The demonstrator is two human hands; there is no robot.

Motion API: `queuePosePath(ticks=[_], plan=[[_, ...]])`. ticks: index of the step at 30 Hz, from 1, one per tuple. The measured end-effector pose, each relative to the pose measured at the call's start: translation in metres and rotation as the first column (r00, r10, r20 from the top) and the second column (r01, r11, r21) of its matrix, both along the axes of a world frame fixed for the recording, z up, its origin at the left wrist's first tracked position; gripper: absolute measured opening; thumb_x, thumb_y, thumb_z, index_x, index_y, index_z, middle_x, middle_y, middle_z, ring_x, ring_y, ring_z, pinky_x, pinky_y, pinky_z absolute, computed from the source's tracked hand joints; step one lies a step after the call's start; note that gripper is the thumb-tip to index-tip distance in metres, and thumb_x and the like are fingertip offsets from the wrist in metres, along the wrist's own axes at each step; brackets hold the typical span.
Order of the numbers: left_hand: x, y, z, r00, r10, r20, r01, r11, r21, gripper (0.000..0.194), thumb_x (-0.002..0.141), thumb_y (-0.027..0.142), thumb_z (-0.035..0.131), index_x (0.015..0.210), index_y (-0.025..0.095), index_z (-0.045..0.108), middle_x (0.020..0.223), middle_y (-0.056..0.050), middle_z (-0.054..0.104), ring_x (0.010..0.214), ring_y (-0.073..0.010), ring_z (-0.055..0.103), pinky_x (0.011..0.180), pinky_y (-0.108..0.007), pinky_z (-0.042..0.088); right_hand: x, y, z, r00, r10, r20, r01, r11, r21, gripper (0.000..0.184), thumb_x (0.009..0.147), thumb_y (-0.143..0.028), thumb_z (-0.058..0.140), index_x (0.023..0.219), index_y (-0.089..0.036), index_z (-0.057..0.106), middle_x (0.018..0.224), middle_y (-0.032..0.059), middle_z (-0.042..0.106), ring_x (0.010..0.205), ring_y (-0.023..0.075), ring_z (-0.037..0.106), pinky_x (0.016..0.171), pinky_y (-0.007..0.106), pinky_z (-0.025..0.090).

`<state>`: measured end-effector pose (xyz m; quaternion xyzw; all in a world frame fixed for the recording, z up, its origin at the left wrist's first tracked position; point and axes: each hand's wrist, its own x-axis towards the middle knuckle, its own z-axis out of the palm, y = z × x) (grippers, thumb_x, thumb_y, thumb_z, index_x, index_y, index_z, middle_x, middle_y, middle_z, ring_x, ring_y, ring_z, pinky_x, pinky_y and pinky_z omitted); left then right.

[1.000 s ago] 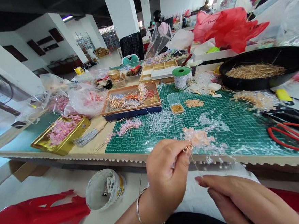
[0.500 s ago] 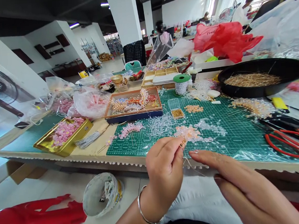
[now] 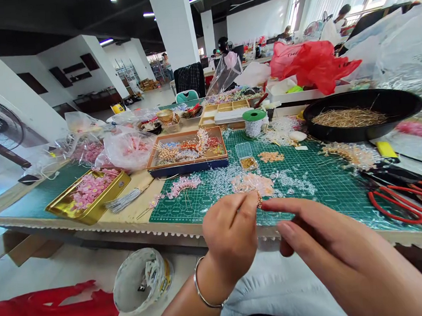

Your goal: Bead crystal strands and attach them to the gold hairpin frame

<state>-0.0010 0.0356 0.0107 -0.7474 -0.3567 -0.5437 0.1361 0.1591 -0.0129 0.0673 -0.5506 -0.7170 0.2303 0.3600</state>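
My left hand (image 3: pixel 230 229), with a silver bangle at the wrist, is closed in a pinch near the table's front edge. Between its thumb and forefinger is a small gold-coloured looped wire piece (image 3: pixel 259 200), mostly hidden by the fingers. My right hand (image 3: pixel 309 223) comes in from the right, forefinger stretched out so its tip touches or nearly touches that piece, thumb held apart. Just beyond the hands are peach petal-like pieces (image 3: pixel 254 183), partly covered by my left hand. Clear beads (image 3: pixel 219 174) and a small box of gold beads (image 3: pixel 248 163) lie behind them on the green cutting mat (image 3: pixel 329 193).
Red-handled scissors (image 3: pixel 395 207) and a black bowl of gold pins (image 3: pixel 402 103) are on the right. Leftward stand a gold tin of pink flowers (image 3: pixel 107 199) and a tray of ornaments (image 3: pixel 154 169). A white bucket (image 3: pixel 130 291) and red stool (image 3: pixel 55 311) stand below.
My right forefinger has moved left to the gold wire piece, and its thumb has spread away. My left hand has turned slightly, still pinching. The view has shifted a little.
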Motion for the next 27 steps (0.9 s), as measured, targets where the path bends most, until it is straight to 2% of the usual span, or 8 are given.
queuePosePath(ticks=[3,8,12,15,18,20,23,27], plan=[[-0.003,0.000,-0.003,0.999,0.000,-0.040,0.001,1.000,0.016,0.024,0.092,0.006,0.056,0.112,0.012,0.066,0.095,-0.009,0.074,0.088,-0.0191,0.070,0.078,-0.032,0.059,-0.011,0.021,-0.005,0.991,0.006,-0.136,-0.040,0.968,-0.248,0.034,0.093,-0.045,0.044,0.107,-0.023,0.065,0.064,0.0001,0.067,0.061,0.0161,0.063,0.056,0.027,0.049],[-0.006,0.003,-0.006,0.997,-0.016,-0.082,0.020,0.999,0.048,0.018,0.093,0.011,0.059,0.110,0.009,0.067,0.092,-0.011,0.074,0.085,-0.0208,0.071,0.075,-0.033,0.059,-0.005,0.032,-0.018,0.916,0.013,-0.400,-0.244,0.811,-0.533,0.032,0.097,-0.050,0.046,0.091,-0.022,0.060,0.055,-0.0044,0.057,0.044,0.0072,0.037,0.042,0.022,0.023],[-0.007,0.005,-0.008,0.996,-0.020,-0.088,0.023,0.999,0.033,0.018,0.092,0.009,0.059,0.108,0.009,0.067,0.090,-0.010,0.074,0.083,-0.0213,0.071,0.074,-0.033,0.059,-0.003,0.033,-0.020,0.724,-0.083,-0.685,-0.466,0.673,-0.575,0.037,0.094,-0.050,0.057,0.074,-0.018,0.058,0.063,-0.0021,0.062,0.041,0.0025,0.030,0.043,0.022,0.018],[-0.007,0.006,-0.009,0.998,-0.060,-0.009,0.060,0.998,-0.033,0.022,0.090,0.005,0.060,0.109,0.012,0.067,0.093,-0.010,0.074,0.086,-0.0203,0.071,0.075,-0.032,0.058,-0.006,0.032,-0.025,0.550,-0.203,-0.810,-0.565,0.624,-0.540,0.028,0.088,-0.045,0.068,0.081,-0.017,0.066,0.054,-0.0069,0.046,0.045,0.0037,0.020,0.043,0.020,0.013],[-0.006,0.005,-0.010,0.981,-0.119,0.155,0.146,0.974,-0.172,0.022,0.089,0.003,0.059,0.105,0.016,0.068,0.094,-0.007,0.074,0.087,-0.0168,0.070,0.076,-0.029,0.058,-0.012,0.029,-0.034,0.483,-0.261,-0.836,-0.547,0.655,-0.521,0.025,0.083,-0.043,0.074,0.085,-0.019,0.069,0.050,-0.0098,0.030,0.048,0.0060,0.015,0.042,0.020,0.013],[-0.004,0.004,-0.010,0.958,-0.154,0.242,0.211,0.949,-0.234,0.021,0.089,0.002,0.060,0.101,0.017,0.068,0.092,-0.006,0.073,0.085,-0.0144,0.069,0.076,-0.027,0.058,-0.017,0.027,-0.039,0.530,-0.231,-0.816,-0.458,0.731,-0.505,0.025,0.082,-0.044,0.074,0.083,-0.020,0.069,0.050,-0.0092,0.031,0.048,0.0071,0.018,0.043,0.020,0.015],[-0.001,0.001,-0.010,0.935,-0.189,0.300,0.271,0.927,-0.261,0.020,0.089,0.003,0.060,0.099,0.018,0.069,0.091,-0.004,0.073,0.084,-0.0135,0.068,0.074,-0.025,0.058,-0.021,0.024,-0.044,0.660,-0.139,-0.738,-0.295,0.856,-0.424,0.021,0.085,-0.042,0.071,0.082,-0.022,0.072,0.058,-0.0044,0.044,0.052,0.0094,0.029,0.046,0.022,0.023],[0.001,-0.001,-0.008,0.925,-0.213,0.314,0.294,0.926,-0.237,0.021,0.089,0.005,0.060,0.101,0.021,0.068,0.092,-0.003,0.074,0.084,-0.0141,0.069,0.074,-0.027,0.060,-0.017,0.017,-0.050,0.708,-0.081,-0.701,-0.249,0.901,-0.356,0.019,0.091,-0.043,0.065,0.085,-0.027,0.074,0.064,-0.0025,0.050,0.058,0.0118,0.036,0.051,0.024,0.032]])
